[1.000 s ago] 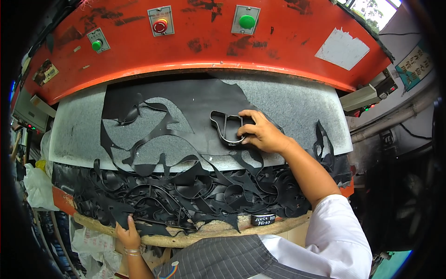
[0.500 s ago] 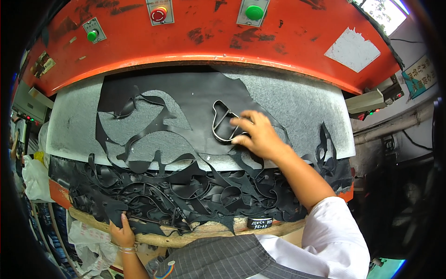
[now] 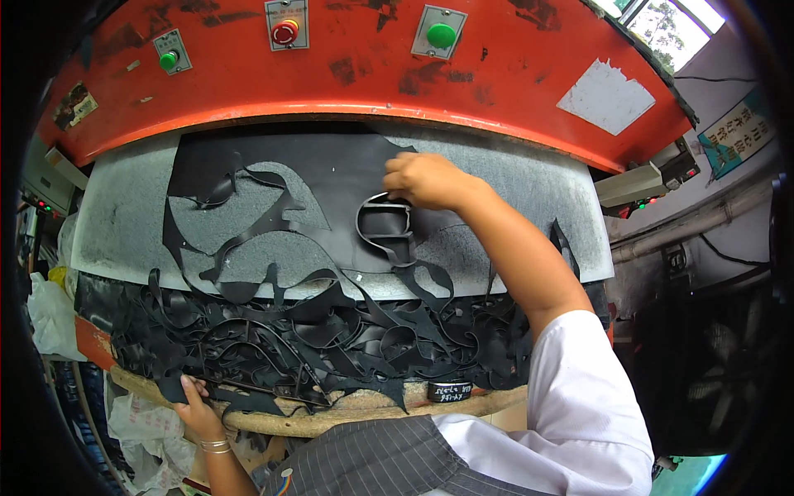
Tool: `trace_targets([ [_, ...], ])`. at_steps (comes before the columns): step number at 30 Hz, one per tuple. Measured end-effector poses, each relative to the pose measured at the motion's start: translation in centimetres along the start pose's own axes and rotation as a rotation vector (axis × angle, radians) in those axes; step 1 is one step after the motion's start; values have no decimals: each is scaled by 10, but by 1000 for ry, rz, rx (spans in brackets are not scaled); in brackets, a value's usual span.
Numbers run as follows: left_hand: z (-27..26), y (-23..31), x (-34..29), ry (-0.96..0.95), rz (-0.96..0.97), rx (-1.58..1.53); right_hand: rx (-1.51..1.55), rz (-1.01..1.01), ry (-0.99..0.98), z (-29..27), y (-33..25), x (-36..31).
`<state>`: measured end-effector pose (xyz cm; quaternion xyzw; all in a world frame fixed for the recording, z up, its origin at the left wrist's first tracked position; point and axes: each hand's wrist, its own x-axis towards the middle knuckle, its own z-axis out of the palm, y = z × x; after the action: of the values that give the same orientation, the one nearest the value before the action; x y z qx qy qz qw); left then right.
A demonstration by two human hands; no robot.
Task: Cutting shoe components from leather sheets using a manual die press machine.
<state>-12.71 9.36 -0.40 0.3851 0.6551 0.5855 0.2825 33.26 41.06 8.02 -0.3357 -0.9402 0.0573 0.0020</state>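
Note:
A metal cutting die (image 3: 389, 237), a curved band with crossbars inside, rests on a sheet of black leather (image 3: 327, 157). My right hand (image 3: 426, 179) reaches over from the right, its fingers closed at the die's far edge; the fingertips are partly hidden. Cut-out openings in the sheet's left part show the pale grey cutting board (image 3: 124, 211) beneath. My left hand (image 3: 201, 413) is low on the left at the front edge, its fingers closed on a dark leather scrap (image 3: 172, 387).
Tangled leather scraps (image 3: 331, 331) heap along the front, above a worn wooden edge (image 3: 331, 424). A small black marked block (image 3: 449, 391) sits there. Across the back spans an orange machine beam (image 3: 356, 78) with a red button (image 3: 284, 32) and green buttons (image 3: 440, 35). Plastic bags (image 3: 54, 318) hang left.
The die has been turned and sits slightly lower left. My right hand has moved from its right side to its far edge. The whole view has shifted a little; my left hand stays at the front edge.

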Motion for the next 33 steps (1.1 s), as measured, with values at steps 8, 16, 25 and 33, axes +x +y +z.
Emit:
trace_targets([
  [8, 178, 105, -16, -647, 158, 39, 340, 399, 251, 45, -13, -63],
  [16, 265, 50, -14, -841, 539, 442, 532, 381, 322, 59, -17, -101],
  [25, 280, 39, -14, -930, 571, 488, 365, 305, 417, 79, 2, -111],
  [33, 271, 41, -1, -921, 588, 429, 313, 303, 434, 83, -4, -92],
])
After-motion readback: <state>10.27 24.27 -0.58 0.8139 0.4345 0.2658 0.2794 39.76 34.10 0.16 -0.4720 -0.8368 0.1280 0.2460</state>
